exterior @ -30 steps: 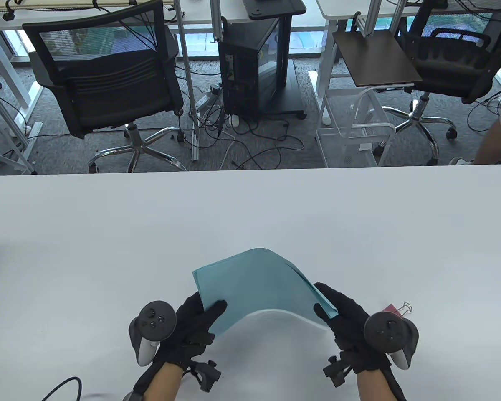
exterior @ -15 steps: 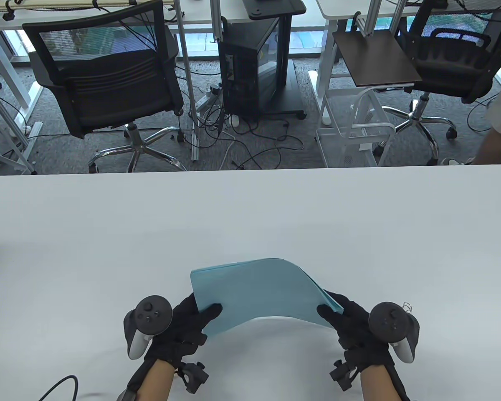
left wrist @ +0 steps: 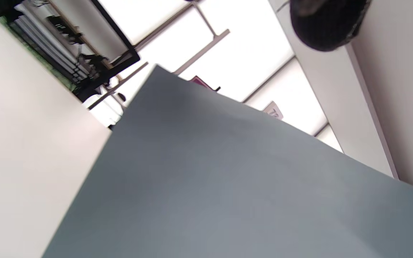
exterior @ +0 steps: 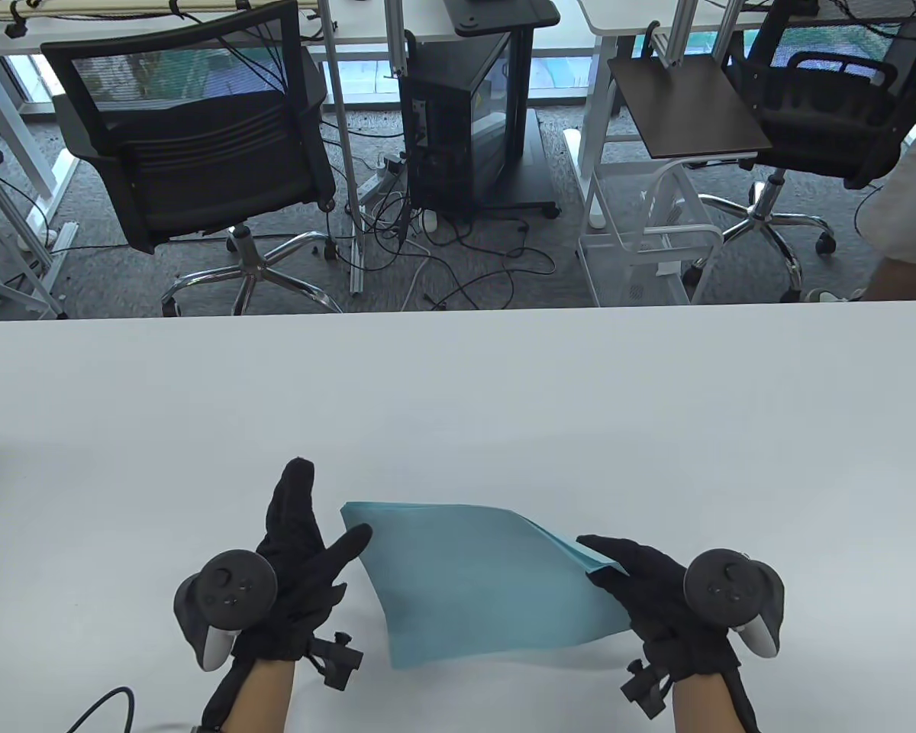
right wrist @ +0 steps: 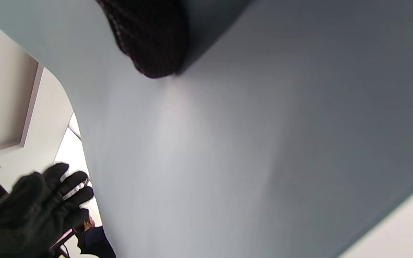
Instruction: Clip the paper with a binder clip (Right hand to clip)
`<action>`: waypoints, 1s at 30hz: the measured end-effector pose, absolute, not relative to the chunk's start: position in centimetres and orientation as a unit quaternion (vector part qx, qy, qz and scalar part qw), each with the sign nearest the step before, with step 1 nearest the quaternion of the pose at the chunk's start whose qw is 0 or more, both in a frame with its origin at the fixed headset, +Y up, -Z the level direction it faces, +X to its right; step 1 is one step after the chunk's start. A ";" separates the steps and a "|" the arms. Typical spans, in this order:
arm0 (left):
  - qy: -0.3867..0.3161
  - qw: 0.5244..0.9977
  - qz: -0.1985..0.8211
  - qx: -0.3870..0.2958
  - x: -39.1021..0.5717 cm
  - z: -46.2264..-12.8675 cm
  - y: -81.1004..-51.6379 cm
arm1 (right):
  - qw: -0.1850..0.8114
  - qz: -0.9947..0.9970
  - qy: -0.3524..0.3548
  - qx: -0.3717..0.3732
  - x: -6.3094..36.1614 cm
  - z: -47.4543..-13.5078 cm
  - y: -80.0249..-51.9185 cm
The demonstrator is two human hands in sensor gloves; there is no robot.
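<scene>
A stack of blue paper (exterior: pixel 488 588) is held just above the white table (exterior: pixel 458 382), near its front edge. My right hand (exterior: pixel 601 559) pinches the stack's right edge; in the right wrist view a gloved fingertip (right wrist: pixel 149 43) presses on the paper (right wrist: pixel 264 143). My left hand (exterior: pixel 330 500) is open with fingers spread beside the paper's left corner and does not hold it. The paper fills the left wrist view (left wrist: pixel 228 179). The binder clip is hidden in the table view; a small magenta shape (left wrist: pixel 200 81) past the paper's edge in the left wrist view may be it.
Past the table's far edge stand black office chairs (exterior: pixel 198 145), a computer tower (exterior: pixel 458 114) and a white cart (exterior: pixel 656 229). A black cable (exterior: pixel 107 706) lies at the front left. A person's arm (exterior: pixel 912 214) shows at the right edge.
My left hand has let go of the paper's left corner and opened, moving left. The paper has flattened and dropped lower. My right hand still holds the right edge.
</scene>
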State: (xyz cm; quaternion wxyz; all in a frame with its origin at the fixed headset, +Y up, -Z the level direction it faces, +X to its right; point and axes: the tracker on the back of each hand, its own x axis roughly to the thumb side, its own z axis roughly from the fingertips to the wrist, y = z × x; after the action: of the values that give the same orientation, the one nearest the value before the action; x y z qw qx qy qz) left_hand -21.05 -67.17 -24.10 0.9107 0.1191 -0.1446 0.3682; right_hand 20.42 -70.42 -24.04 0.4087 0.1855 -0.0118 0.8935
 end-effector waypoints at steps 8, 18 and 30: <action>-0.273 0.947 0.161 0.054 -14.7 -22.0 -65.2 | 0.343 0.908 0.012 0.241 18.1 -23.6 -70.0; -0.289 0.942 0.161 0.059 -13.6 -23.0 -67.8 | 0.354 0.903 0.037 0.241 17.8 -24.0 -71.2; -0.207 0.958 0.196 0.032 -17.0 -25.0 -70.2 | 0.236 0.961 -0.146 0.009 24.4 -22.2 -68.0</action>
State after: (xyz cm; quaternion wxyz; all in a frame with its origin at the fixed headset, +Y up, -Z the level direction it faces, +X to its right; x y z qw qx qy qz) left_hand -16.99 -70.22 -24.97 0.9579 0.0319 -0.2070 0.1965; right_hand 24.44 -68.04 -22.25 0.2359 0.0089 -0.1456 0.9608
